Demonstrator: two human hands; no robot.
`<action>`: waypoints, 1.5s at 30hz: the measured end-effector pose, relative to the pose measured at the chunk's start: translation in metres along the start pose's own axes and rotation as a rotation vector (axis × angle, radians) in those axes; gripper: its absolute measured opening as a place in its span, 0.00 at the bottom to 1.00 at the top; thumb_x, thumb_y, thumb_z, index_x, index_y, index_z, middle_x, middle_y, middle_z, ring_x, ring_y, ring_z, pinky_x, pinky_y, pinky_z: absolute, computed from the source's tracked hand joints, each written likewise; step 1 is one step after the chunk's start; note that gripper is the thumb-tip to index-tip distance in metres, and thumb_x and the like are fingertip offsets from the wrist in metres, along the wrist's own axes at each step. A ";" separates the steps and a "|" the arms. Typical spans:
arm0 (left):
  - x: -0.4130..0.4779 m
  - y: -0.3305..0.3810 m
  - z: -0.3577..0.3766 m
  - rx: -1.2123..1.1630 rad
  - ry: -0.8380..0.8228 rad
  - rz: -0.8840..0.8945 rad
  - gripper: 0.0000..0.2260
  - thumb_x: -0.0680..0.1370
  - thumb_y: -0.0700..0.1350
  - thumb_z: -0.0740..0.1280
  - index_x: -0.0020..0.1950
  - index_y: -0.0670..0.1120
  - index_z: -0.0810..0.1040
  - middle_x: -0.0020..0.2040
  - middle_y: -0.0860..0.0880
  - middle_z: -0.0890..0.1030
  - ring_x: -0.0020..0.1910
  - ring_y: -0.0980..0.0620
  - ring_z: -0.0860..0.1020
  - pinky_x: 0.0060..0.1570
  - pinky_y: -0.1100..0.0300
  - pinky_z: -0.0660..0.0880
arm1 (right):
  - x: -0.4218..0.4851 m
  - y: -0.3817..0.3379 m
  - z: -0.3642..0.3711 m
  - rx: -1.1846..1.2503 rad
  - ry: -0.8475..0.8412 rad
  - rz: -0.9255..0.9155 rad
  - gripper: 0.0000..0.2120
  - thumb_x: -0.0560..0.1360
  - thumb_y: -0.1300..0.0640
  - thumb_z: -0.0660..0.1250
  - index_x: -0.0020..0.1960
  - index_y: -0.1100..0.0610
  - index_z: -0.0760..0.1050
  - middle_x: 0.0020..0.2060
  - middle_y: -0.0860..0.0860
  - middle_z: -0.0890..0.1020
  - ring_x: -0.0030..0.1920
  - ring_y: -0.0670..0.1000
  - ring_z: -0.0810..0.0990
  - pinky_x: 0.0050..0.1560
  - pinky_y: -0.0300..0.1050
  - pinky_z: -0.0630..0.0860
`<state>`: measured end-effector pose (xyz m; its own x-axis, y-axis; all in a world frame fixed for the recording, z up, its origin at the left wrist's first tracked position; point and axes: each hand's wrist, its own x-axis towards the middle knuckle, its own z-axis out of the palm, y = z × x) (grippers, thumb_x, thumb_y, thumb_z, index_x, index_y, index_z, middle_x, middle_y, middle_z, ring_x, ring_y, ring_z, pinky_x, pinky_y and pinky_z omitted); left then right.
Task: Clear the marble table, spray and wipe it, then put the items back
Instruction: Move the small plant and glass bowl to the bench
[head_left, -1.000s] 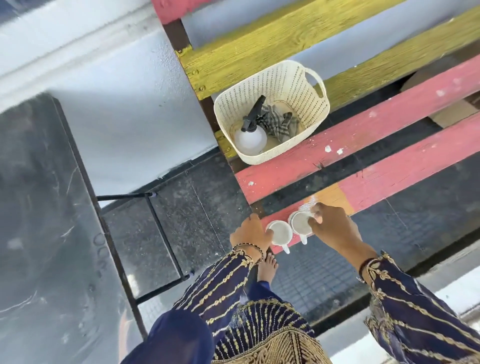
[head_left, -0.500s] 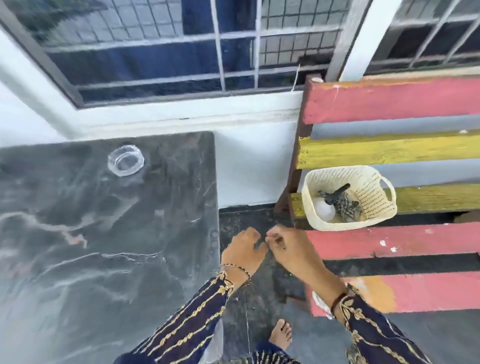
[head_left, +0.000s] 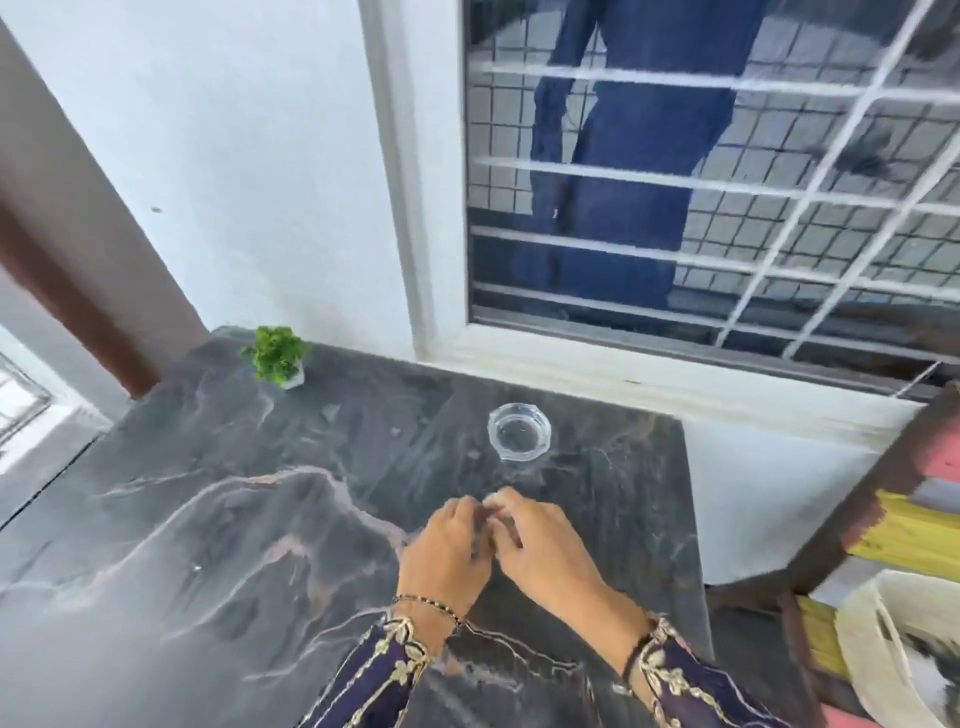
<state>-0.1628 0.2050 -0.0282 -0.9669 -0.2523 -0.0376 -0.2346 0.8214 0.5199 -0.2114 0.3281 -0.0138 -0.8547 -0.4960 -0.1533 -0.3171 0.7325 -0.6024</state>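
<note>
- The left hand (head_left: 447, 551) and the right hand (head_left: 540, 551) are held together above the marble table (head_left: 208, 545), fingertips meeting at the near side of the glass ashtray (head_left: 519, 432); the fingers are curled loosely, and it cannot be told whether anything is pinched between them, since that spot is blurred.
- A thin beaded bracelet is worn on the left wrist, a dark band on the right; both forearms are covered by dark sleeves with pale embroidery.
- The marble table is seen as a dark grey slab with pale pink and white veins, glossy, its far edge set against the white wall below the barred window (head_left: 701, 171).
- The glass ashtray is clear, round and empty, and stands on the table just beyond the hands.
- A small green potted plant (head_left: 277, 356) is placed well to the left of the ashtray, at the table's far corner.
- To the right of the ashtray, off the table, a painted slatted bench (head_left: 904, 530) is cut by the frame edge, with a cream basket (head_left: 862, 639) on it; the basket's contents cannot be made out.
</note>
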 end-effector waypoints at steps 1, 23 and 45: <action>0.011 -0.017 -0.011 0.015 0.021 -0.003 0.11 0.78 0.48 0.59 0.59 0.48 0.72 0.56 0.51 0.78 0.57 0.50 0.78 0.51 0.54 0.74 | 0.017 -0.016 0.007 0.000 -0.001 -0.012 0.11 0.81 0.52 0.60 0.62 0.45 0.73 0.56 0.48 0.84 0.59 0.53 0.80 0.57 0.55 0.78; 0.236 -0.235 -0.131 0.364 0.223 -0.189 0.28 0.76 0.43 0.63 0.74 0.53 0.59 0.76 0.39 0.53 0.73 0.32 0.56 0.66 0.37 0.65 | 0.191 -0.092 0.073 0.073 -0.020 -0.063 0.08 0.81 0.50 0.63 0.58 0.47 0.78 0.48 0.41 0.84 0.42 0.43 0.84 0.50 0.49 0.82; 0.191 -0.190 -0.115 0.084 0.373 0.201 0.12 0.71 0.40 0.70 0.54 0.44 0.78 0.51 0.46 0.74 0.44 0.47 0.76 0.39 0.60 0.71 | 0.131 0.058 0.021 -0.060 0.370 0.653 0.20 0.79 0.48 0.68 0.63 0.61 0.69 0.61 0.59 0.75 0.57 0.66 0.79 0.46 0.54 0.73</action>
<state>-0.2913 -0.0574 -0.0362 -0.8954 -0.2380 0.3764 -0.0674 0.9078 0.4139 -0.3328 0.2960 -0.0847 -0.9556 0.2295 -0.1848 0.2889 0.8534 -0.4338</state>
